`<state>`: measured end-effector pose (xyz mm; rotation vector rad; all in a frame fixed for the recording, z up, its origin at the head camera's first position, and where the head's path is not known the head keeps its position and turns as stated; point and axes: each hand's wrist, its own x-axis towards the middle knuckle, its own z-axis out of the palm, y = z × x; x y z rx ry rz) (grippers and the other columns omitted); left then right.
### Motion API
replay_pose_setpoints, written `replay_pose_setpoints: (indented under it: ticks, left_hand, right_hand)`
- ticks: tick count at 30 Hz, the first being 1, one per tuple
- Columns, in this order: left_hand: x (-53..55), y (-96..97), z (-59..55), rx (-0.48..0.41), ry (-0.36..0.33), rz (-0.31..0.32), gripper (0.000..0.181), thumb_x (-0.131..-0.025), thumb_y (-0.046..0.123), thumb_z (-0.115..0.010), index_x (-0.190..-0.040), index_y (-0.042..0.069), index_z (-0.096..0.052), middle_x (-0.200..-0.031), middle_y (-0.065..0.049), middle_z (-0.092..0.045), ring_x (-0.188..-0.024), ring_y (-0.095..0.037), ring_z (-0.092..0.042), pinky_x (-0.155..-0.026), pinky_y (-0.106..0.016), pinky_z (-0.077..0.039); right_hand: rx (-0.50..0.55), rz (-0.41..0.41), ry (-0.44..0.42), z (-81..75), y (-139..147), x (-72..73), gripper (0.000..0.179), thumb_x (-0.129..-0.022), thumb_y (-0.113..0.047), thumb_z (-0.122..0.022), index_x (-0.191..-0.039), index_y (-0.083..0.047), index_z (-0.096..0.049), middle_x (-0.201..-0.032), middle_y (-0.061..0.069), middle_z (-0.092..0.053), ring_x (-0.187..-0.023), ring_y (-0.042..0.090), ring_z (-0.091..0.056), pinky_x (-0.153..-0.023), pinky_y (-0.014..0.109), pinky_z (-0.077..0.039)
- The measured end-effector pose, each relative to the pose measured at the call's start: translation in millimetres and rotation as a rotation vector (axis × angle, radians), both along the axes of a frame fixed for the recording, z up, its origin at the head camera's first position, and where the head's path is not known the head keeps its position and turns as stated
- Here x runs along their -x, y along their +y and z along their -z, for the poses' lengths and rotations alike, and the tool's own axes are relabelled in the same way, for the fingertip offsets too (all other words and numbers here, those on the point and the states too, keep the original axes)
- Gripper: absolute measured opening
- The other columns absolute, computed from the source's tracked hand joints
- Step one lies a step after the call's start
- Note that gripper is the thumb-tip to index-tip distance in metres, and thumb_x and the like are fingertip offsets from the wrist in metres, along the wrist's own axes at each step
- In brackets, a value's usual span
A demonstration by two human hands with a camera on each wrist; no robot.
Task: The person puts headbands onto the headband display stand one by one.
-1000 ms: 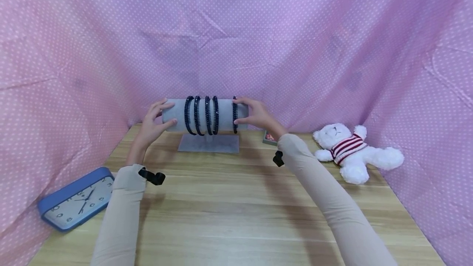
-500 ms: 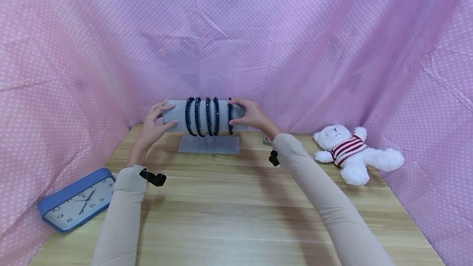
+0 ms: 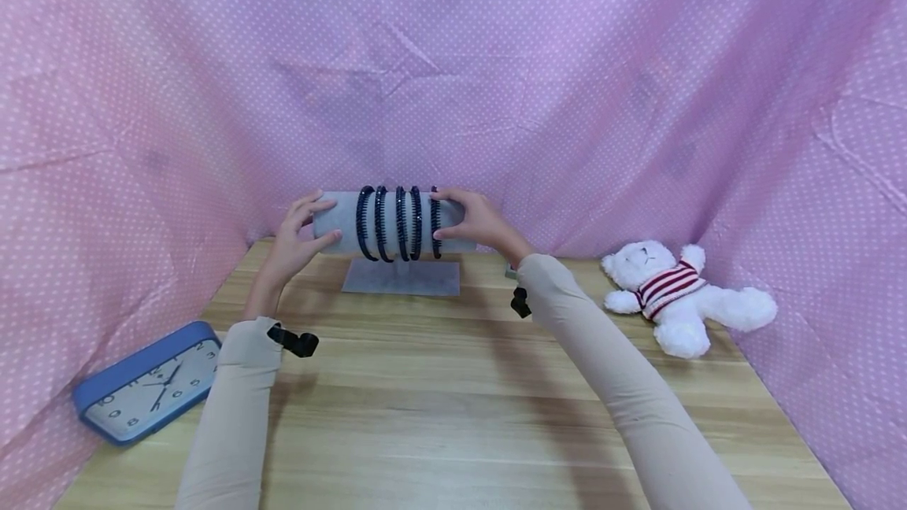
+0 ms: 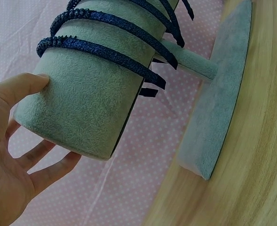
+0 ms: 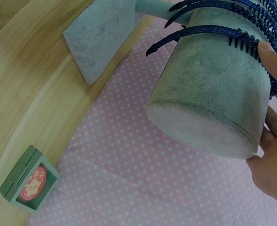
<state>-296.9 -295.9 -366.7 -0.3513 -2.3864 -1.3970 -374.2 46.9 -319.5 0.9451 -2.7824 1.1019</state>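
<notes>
A grey plush roll stand (image 3: pixel 340 246) carries several dark blue glittery headbands (image 3: pixel 401 223) with comb teeth, side by side. My left hand (image 3: pixel 289 238) holds the roll's left end, thumb in front and fingers over the top and end; the left wrist view shows the thumb on the plush (image 4: pixel 82 103). At the other end, my right hand (image 3: pixel 485 220) pinches the rightmost headband (image 3: pixel 435 219) between thumb and fingers. In the right wrist view the thumb lies on that headband's (image 5: pixel 199 30) toothed part, which goes around the roll. A narrow gap separates it from its neighbour.
A blue clock (image 3: pixel 152 384) lies at the left table edge. On the right is a white teddy bear (image 3: pixel 673 290) in a striped sweater. A small green box (image 5: pixel 30 181) stands near the table's back edge, mostly behind the right sleeve in the head view. Pink dotted cloth (image 3: pixel 453 85) surrounds the table.
My right hand has slid the rightmost headband leftward along the roll, nearer the others. The left hand has stayed on the roll's left end.
</notes>
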Motion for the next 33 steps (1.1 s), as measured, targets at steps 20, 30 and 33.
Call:
replay_pose_setpoints:
  ticks: [20,30,33]
  left_hand:
    - [-3.5,3.3,-8.7,0.006,0.024,0.012,0.055,-0.094,0.002,-0.070,-0.146,0.000,-0.052,-0.166,-0.017,-0.025,-0.147,-0.040,-0.029,-0.117,-0.061,-0.031]
    - [-24.4,18.1,-28.6,0.019,-0.005,0.047,0.053,-0.095,-0.003,-0.066,-0.145,-0.009,-0.048,-0.165,-0.026,-0.022,-0.144,-0.049,-0.028,-0.116,-0.066,-0.031]
    - [-24.0,17.2,-27.0,0.025,-0.009,0.053,0.054,-0.095,-0.003,-0.066,-0.146,-0.009,-0.046,-0.165,-0.026,-0.020,-0.145,-0.050,-0.027,-0.115,-0.067,-0.030]
  right_hand:
    - [-0.050,-0.042,0.153,0.7,-9.5,0.1,0.073,-0.082,-0.030,-0.087,-0.147,-0.023,-0.055,-0.156,0.003,-0.051,-0.146,0.023,-0.044,-0.129,0.051,-0.011]
    - [-0.056,-0.049,0.172,5.6,-6.9,2.8,0.074,-0.083,-0.031,-0.086,-0.149,-0.023,-0.052,-0.157,0.002,-0.050,-0.147,0.023,-0.043,-0.129,0.052,-0.011]
    - [-0.043,-0.062,0.161,6.2,-5.8,3.7,0.079,-0.083,-0.030,-0.087,-0.152,-0.023,-0.049,-0.158,0.003,-0.048,-0.148,0.024,-0.042,-0.129,0.053,-0.010]
